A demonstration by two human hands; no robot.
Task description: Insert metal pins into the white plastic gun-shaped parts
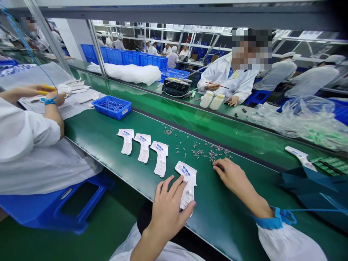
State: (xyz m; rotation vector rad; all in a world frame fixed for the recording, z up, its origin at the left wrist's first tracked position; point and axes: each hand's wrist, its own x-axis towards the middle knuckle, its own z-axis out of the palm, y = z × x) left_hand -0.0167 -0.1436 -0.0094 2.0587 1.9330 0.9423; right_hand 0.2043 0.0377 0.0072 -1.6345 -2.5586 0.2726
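My left hand point(168, 204) rests on the green belt point(114, 152) with fingers spread, its thumb and fingertips touching the lower end of a white handle-shaped plastic shell point(186, 178) with blue marks. My right hand point(231, 176) lies further right, fingers curled down onto the belt at the edge of a scatter of several small metal screws point(209, 152); whether it pinches one is hidden. Three more white shells point(144, 146) lie in a row to the left. A blue strap point(281, 217) circles my right wrist.
A blue bin point(112, 106) of small blue parts stands up the belt. A co-worker's sleeve and arm point(29, 127) are at the left, working over white parts. Across the line sits another person in white point(231, 81) by two white bottles point(212, 100). Clear plastic bags point(301, 119) lie at right.
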